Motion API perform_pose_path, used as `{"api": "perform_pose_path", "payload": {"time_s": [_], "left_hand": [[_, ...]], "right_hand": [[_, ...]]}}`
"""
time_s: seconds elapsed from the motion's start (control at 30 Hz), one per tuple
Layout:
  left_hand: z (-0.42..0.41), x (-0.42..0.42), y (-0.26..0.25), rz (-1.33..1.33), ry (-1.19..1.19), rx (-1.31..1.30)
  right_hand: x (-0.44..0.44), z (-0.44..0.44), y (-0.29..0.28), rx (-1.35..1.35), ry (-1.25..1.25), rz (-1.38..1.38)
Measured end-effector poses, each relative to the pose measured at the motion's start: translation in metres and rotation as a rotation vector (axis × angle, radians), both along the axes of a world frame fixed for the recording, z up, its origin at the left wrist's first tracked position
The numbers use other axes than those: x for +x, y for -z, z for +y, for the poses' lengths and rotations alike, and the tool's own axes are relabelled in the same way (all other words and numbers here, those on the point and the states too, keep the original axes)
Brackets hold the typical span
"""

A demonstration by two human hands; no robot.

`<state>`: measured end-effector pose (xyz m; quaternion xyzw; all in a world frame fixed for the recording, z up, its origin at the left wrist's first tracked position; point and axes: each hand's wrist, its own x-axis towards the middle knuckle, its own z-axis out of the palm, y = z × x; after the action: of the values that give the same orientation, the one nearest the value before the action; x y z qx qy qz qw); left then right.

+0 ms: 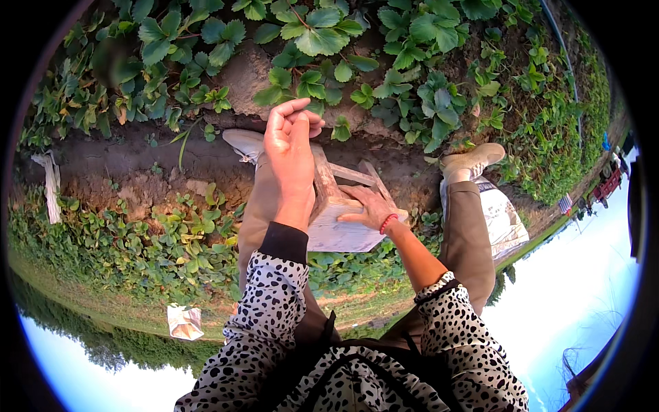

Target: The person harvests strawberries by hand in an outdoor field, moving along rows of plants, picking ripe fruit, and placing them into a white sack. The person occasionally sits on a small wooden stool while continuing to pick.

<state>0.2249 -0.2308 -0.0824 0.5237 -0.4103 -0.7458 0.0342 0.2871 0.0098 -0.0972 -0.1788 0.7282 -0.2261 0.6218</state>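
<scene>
A small wooden stool [347, 234] with a worn whitish seat is tilted between my legs, its legs pointing toward the soil. My right hand [371, 208], a red beaded bracelet at the wrist, grips the seat's edge; the thumb lies on the seat and the fingers on the frame side. My left hand [292, 136] hovers left of the stool, fingers loosely bent and nothing visible in it. Just beyond its fingertips grow low strawberry plants [322, 38] with broad toothed leaves. My left forearm partly covers the stool's left edge.
My shoes [471, 158] stand in a bare soil furrow [206, 154] between plant rows. A white sack [499, 216] lies beside my right leg. At left is a pale strip of cloth or plastic [49, 185]; another whitish bag [185, 322] stands farther off. A thin hose [569, 67] runs along the right.
</scene>
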Motion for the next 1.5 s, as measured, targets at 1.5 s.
{"api": "perform_pose_path", "payload": {"time_s": [1.5], "left_hand": [[0.060, 0.093, 0.020, 0.004, 2.265, -0.329]], "right_hand": [[0.016, 0.047, 0.018, -0.055, 0.037, -0.216]]}}
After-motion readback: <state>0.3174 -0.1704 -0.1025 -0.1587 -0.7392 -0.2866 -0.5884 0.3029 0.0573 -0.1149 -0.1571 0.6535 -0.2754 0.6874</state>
